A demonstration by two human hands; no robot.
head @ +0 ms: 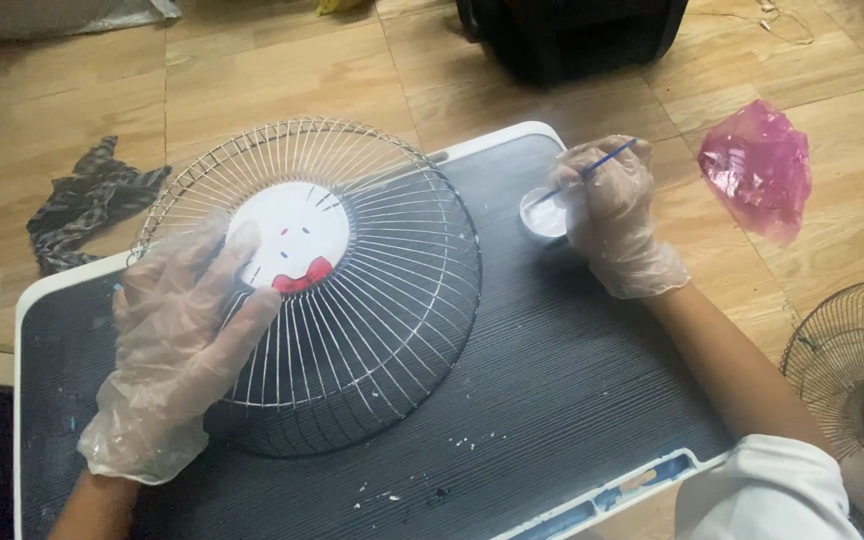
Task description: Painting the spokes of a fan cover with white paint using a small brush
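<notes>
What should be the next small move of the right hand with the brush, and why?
Probably lift the thin brush from the small white paint dish and carry it to the wire fan guard: the right hand has the tip in the dish, and the left hand steadies the guard.

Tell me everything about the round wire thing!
The fan guard is a domed cage of thin, silvery wire spokes running out to a ring. Its white centre disc bears small dots and a red shape. It lies dome-up on the dark board. The gloved left hand rests on its near left side.
</notes>
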